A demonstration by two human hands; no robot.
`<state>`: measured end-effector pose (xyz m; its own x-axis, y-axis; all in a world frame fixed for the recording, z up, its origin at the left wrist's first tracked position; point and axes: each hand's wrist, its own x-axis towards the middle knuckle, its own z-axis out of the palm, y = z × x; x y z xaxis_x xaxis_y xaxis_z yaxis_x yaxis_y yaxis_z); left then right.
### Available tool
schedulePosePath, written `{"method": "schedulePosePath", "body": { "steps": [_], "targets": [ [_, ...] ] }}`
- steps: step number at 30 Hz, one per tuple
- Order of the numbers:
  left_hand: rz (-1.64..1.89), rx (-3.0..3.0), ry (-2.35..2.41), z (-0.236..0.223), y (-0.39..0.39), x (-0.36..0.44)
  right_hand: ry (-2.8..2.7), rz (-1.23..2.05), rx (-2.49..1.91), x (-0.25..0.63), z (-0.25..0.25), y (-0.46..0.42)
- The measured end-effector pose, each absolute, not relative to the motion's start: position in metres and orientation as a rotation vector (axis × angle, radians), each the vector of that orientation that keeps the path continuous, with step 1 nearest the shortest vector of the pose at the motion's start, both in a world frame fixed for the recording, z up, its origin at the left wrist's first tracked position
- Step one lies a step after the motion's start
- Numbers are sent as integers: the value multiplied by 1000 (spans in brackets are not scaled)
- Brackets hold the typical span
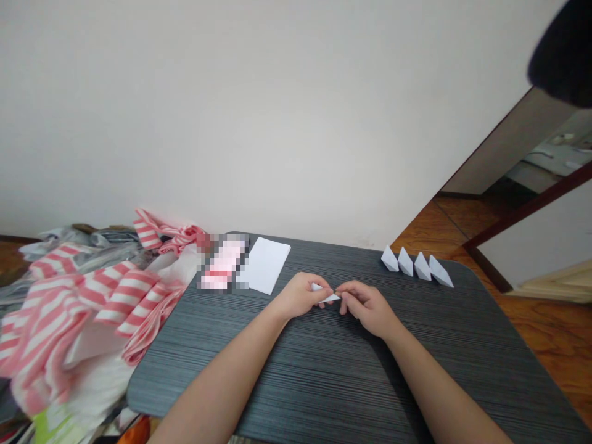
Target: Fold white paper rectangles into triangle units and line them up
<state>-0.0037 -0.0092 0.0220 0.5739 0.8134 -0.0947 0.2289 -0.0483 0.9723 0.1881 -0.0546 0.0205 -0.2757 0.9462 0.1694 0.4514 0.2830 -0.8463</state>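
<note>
Folded paper piece [329, 298] lies between the hands over the table [324, 376], long axis roughly left to right. Left hand [300, 297] pinches its body; right hand [371, 308] has curled fingers at its right tip, grip unconfirmed. 4 folded shapes [406, 263] sit far right.

Likely a home; clothes heap [115, 296], doorway

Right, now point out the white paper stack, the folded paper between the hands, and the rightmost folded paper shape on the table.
White paper stack [267, 265]: head view, middle of its top sheet.
Folded paper between the hands [329, 298]: head view, its exposed lower edge.
Rightmost folded paper shape [439, 271]: head view, middle of its body.
</note>
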Motion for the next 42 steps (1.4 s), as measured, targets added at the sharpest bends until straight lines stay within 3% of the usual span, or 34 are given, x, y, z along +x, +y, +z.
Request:
{"method": "schedulePosePath", "body": {
  "steps": [17, 42],
  "targets": [
    [622, 1641, 909, 23, -10, -3, -2016, 769, -1337, 183, 19, -53],
    [620, 1612, 911, 25, -10, -3, -1906, 858, -1379, 187, 19, -53]
  ]
}}
